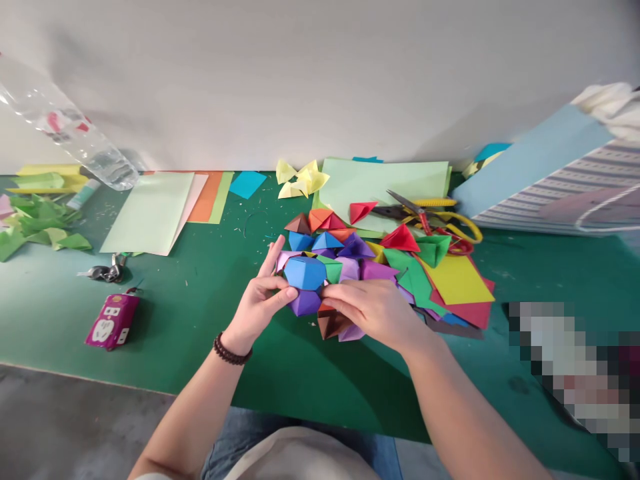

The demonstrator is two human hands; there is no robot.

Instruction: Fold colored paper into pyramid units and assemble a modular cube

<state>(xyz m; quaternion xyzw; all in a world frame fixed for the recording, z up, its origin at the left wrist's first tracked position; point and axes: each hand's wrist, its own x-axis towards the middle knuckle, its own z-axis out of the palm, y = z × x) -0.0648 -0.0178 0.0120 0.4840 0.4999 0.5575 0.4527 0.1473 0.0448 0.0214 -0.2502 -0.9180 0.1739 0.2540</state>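
Note:
A folded-paper polyhedron [305, 283] of blue and purple units sits between my hands, just above the green tabletop. My left hand [260, 303] grips its left side, and my right hand [370, 310] presses on its right side, with the fingers pointing left. A heap of colourful origami units [345, 247] lies directly behind and beside my hands. A brown folded unit [333, 320] lies under my right fingers, and it cannot be told whether it is joined to the polyhedron. Yellow-handled scissors [425, 217] rest on a pale green sheet [380, 183] behind the heap.
On the green table [200, 320] lie pale paper sheets [147, 213], green scraps [40, 223], keys [105, 270], a magenta box [113, 321], and a plastic bottle [65, 120]. A striped bag [565, 193] stands at right, and a blurred object [570, 373] covers the lower right.

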